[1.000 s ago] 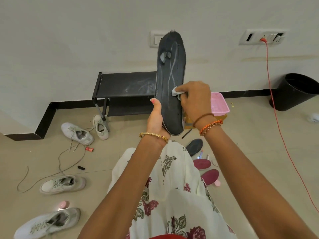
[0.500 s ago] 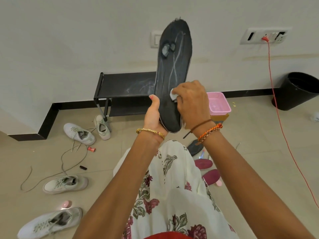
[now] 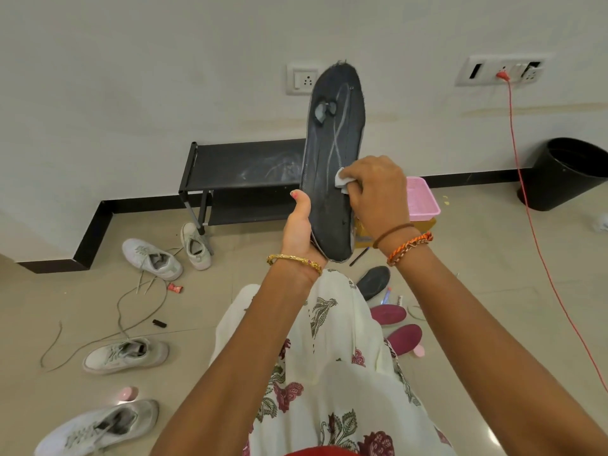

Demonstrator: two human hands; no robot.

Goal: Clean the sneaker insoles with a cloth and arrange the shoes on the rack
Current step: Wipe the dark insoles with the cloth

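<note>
Since a moment ago, right hand (image 3: 373, 189) has slid the pinched cloth (image 3: 342, 182) slightly up the insole (image 3: 330, 166); left hand (image 3: 301, 228) grips its heel, upright.

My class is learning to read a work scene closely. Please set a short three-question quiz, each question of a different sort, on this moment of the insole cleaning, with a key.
1. True or false: the left hand grips the black insole near its lower end.
2. Multiple choice: what does the right hand press against the insole? A) a brush B) a white cloth C) a sponge
3. Fill in: the number of white sneakers on the floor left of the person is ___.

Key: 1 true. 2 B. 3 four; none stands on the black rack yet.
</note>
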